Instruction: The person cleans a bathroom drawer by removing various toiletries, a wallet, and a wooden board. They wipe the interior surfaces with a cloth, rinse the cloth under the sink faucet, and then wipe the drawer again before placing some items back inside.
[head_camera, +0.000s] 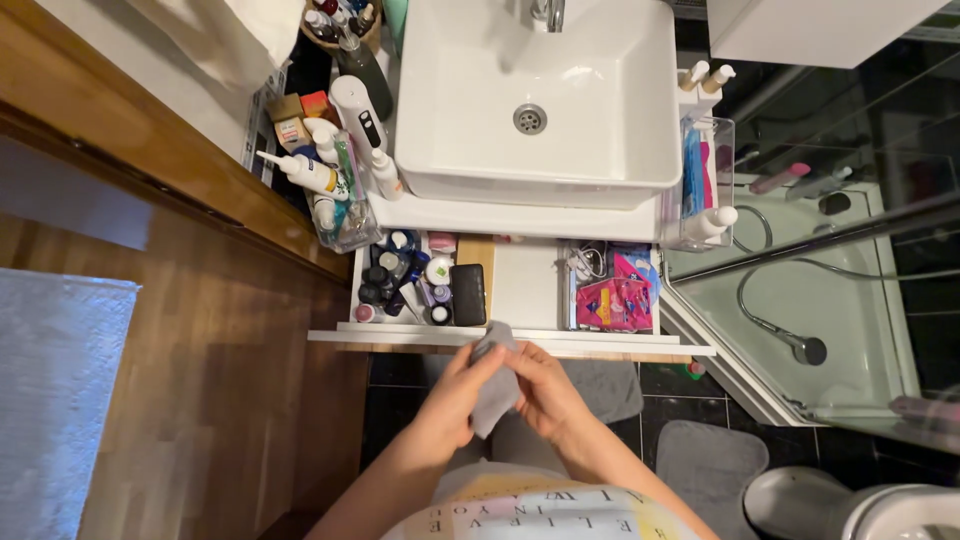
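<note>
Both my hands hold a small grey cloth (494, 392) in front of an open white drawer (510, 338). My left hand (455, 395) grips the cloth's left side and upper end. My right hand (545, 388) pinches its right edge. The cloth hangs just below the drawer's front edge. The drawer's left compartment holds several small bottles, jars and a black case (468, 294). Its right compartment holds pink packets (612, 303) and a white cable. The middle of the drawer shows bare white bottom.
A white basin (600, 100) sits above the drawer. Bottles and a clear organiser (340, 190) crowd the counter's left; another clear organiser (700, 180) stands at right. Wooden door (200, 370) at left, shower tray (800, 300) at right, grey mats and a toilet (850, 505) below.
</note>
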